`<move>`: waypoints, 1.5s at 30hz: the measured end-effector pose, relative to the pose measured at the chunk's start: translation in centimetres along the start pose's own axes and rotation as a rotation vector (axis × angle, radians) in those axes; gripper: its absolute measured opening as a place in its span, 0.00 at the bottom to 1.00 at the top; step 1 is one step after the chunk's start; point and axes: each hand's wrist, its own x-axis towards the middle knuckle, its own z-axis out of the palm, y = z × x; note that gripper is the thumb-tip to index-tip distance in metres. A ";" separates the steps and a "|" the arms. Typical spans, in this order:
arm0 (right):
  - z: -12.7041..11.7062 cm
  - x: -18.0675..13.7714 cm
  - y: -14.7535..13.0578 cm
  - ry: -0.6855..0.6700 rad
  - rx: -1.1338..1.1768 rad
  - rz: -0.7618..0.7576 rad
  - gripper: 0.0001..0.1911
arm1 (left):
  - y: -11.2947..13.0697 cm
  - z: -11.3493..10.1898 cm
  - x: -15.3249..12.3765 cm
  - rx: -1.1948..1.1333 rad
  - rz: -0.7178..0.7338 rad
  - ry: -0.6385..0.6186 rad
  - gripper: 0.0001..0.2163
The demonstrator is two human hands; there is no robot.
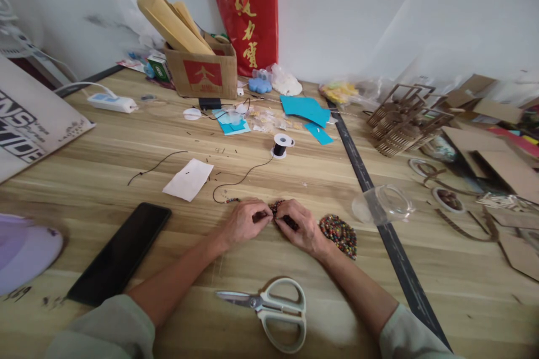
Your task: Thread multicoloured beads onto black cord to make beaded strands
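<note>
My left hand (248, 220) and my right hand (301, 227) are close together above the table, thumb and fingers of each pinched. A black cord (244, 179) runs from a white spool (281, 147) to my left hand, with a few small coloured beads (232, 200) on it. More beads (277, 207) show between the hands, partly hidden by the fingers. What exactly the right fingertips pinch is too small to make out. Beside my right wrist lies a coiled heap of multicoloured beads (339, 236). Scissors (269, 307) with pale handles lie in front of me, blades to the left.
A black phone (120, 252) and a white paper piece (188, 179) lie to the left. A clear plastic cup (384, 204) lies on its side at the right, near small wooden baskets (404, 123). Behind stand a cardboard box (202, 74) and a red bag (252, 17).
</note>
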 end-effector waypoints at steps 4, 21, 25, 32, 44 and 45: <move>0.0 0.0 -0.1 0.001 -0.004 0.002 0.01 | -0.1 0.0 0.0 0.008 0.005 -0.002 0.04; 0.0 0.1 -0.1 -0.011 0.000 0.005 0.01 | -0.1 0.0 0.0 0.002 0.005 -0.006 0.04; 0.0 0.1 -0.1 -0.005 -0.002 0.003 0.02 | 0.0 0.0 0.0 -0.001 0.000 -0.009 0.04; 0.0 0.1 -0.1 -0.005 -0.001 0.000 0.02 | 0.0 0.0 -0.1 0.021 0.008 -0.008 0.04; 0.0 0.1 -0.1 -0.002 -0.002 -0.001 0.02 | -0.2 0.1 0.0 0.021 0.026 -0.003 0.05; 0.0 0.0 -0.1 -0.003 -0.001 -0.001 0.01 | -0.2 0.1 0.0 0.024 0.026 -0.004 0.05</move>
